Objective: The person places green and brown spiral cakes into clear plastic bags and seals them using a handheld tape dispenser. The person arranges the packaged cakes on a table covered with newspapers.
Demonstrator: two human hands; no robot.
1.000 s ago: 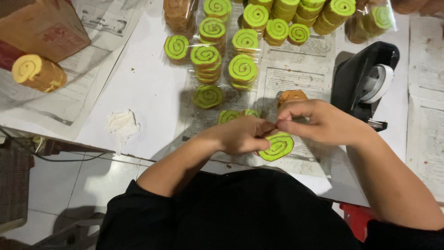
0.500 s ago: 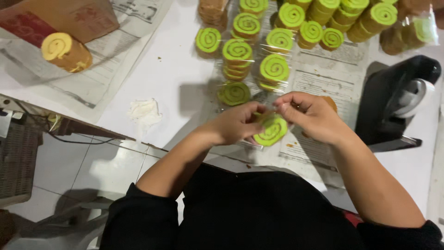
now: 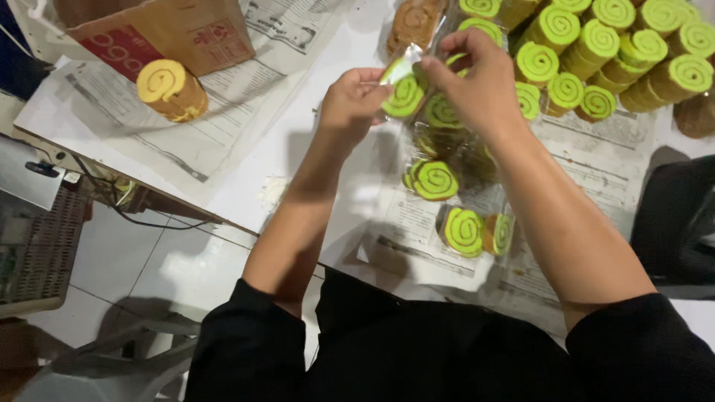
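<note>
A green swirl cake slice in clear wrap (image 3: 403,94) is held up above the bench (image 3: 328,45), between the two hands. It is pinched at its left edge by the fingers of the left hand (image 3: 353,98), which are closed on the wrap, and at its upper right by the thumb and fingertips of the right hand (image 3: 477,82), likewise closed on it. Both forearms are stretched forward from black sleeves (image 3: 246,350), the left one nearly straight, the right one angled inward from the lower right, so that the hands meet over the middle of the bench.

Just below the held slice, wrapped green slices (image 3: 434,179) are seen lying on a printed paper sheet (image 3: 596,160), with two more (image 3: 463,231) nearer the body. A row of stacked green rolls (image 3: 596,45) is ranged behind the right hand. At the far left a yellow swirl roll (image 3: 170,89) is set on newspaper, beside a brown cardboard box (image 3: 179,26).
</note>
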